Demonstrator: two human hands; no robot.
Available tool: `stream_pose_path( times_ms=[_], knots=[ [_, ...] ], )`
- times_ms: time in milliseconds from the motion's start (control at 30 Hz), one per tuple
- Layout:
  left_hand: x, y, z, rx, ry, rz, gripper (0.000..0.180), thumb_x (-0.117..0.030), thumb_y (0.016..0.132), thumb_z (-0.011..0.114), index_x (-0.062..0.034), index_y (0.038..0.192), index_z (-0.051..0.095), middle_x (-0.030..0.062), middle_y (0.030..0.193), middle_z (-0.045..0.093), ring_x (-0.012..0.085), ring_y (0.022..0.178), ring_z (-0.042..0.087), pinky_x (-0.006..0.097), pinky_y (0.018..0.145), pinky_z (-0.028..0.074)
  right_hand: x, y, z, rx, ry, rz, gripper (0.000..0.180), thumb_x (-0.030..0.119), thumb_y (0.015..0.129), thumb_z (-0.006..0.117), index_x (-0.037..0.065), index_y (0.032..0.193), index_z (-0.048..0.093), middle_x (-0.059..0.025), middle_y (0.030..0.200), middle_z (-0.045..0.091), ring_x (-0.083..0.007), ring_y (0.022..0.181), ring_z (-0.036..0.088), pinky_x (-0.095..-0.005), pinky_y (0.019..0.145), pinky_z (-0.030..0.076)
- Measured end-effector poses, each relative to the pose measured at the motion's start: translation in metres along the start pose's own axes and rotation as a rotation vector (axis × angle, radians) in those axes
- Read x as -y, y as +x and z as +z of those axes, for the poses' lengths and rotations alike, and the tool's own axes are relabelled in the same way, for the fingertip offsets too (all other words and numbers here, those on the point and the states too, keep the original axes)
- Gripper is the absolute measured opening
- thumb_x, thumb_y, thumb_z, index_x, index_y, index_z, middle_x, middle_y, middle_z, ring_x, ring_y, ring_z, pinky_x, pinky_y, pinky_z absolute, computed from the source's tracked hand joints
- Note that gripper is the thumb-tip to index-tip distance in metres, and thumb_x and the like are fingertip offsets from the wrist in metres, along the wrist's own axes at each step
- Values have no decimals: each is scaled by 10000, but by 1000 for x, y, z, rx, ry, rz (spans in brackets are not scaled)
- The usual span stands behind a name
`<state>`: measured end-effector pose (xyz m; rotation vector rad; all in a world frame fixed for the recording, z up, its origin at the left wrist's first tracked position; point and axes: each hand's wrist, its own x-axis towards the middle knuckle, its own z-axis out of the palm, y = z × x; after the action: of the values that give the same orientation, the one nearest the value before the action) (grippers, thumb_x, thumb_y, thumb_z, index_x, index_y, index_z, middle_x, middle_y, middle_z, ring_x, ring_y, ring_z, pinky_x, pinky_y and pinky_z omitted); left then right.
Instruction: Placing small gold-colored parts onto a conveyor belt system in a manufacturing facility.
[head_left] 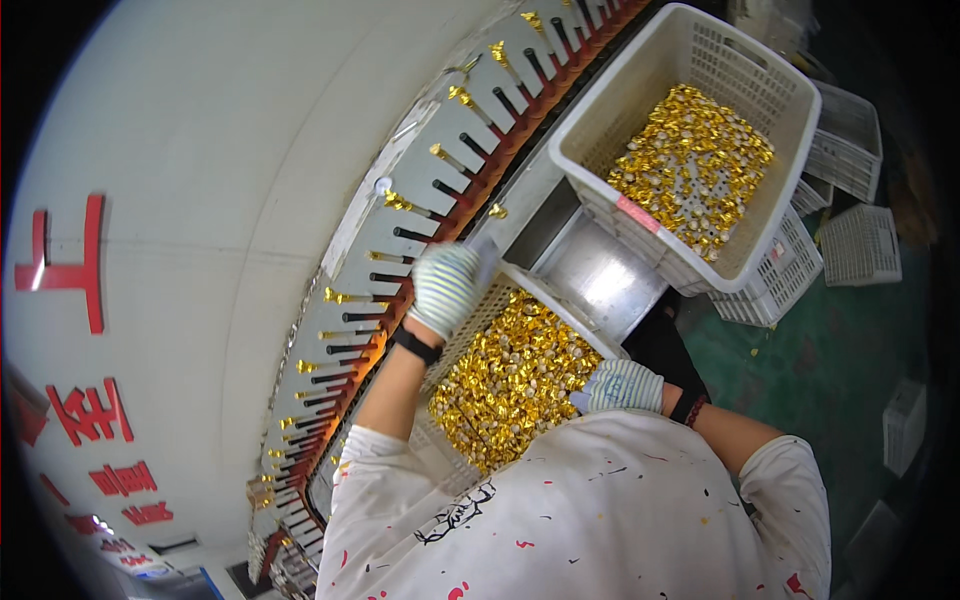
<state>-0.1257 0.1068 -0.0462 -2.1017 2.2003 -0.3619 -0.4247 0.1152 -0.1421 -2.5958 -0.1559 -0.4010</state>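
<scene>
Both my hands wear striped, pale gloves with grey fingertips. My left hand [445, 288] is raised beside the row of upright holders [402, 258], above the far left corner of the nearer crate. Its fingers are smeared by motion, so their grip does not show. At the right edge of that crate [600, 338], my right hand [622, 387] reaches in with fingers bent close together, touching the small shiny gold pieces [510, 385]. Whatever those fingers hold is hidden. A single gold piece [498, 211] sits on the ledge just beyond my left hand.
A larger grey crate [600, 175] with more gold pieces stands at the upper right. Between the crates lies a metal tray [600, 270]. The curved line of black and gold-topped holders runs along a pale wall [230, 190]. White crates [862, 245] stand on the green floor.
</scene>
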Motion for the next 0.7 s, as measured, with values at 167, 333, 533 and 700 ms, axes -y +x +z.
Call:
stream_pose_path(
  times_ms=[167, 333, 533, 700],
  knots=[
    [-11, -39, -5, 234, -323, 66, 329, -389, 915, 533, -99, 971, 679, 162, 741, 653, 352, 695, 636, 438, 646, 499, 4, 3, -2, 8, -50, -25, 132, 230, 840, 520, 138, 774, 588, -23, 582, 550, -214, 556, 605, -362, 522, 465],
    [34, 71, -17, -294, -139, 66, 248, -280, 845, 605, -79, 984, 645, 154, 808, 634, 342, 771, 612, 453, 698, 480, 2, 1, -8, 59, -17, 27, 114, 221, 847, 514, 142, 792, 576, -20, 591, 548, -210, 566, 606, -354, 539, 468],
    [80, 192, -15, -244, 75, -56, 315, -364, 895, 547, -104, 1023, 671, 154, 942, 680, 343, 882, 641, 453, 767, 505, -2, 2, 6, -36, 16, 7, 123, 207, 856, 498, 132, 779, 556, -38, 616, 539, -219, 587, 604, -358, 545, 476],
    [71, 191, -1, -128, 137, -137, 298, -344, 919, 493, -116, 838, 666, 166, 788, 675, 339, 759, 662, 475, 666, 509, 1, 5, -8, -24, 41, 11, 132, 197, 853, 499, 113, 759, 536, -50, 613, 541, -234, 584, 599, -377, 540, 477]
  ],
)
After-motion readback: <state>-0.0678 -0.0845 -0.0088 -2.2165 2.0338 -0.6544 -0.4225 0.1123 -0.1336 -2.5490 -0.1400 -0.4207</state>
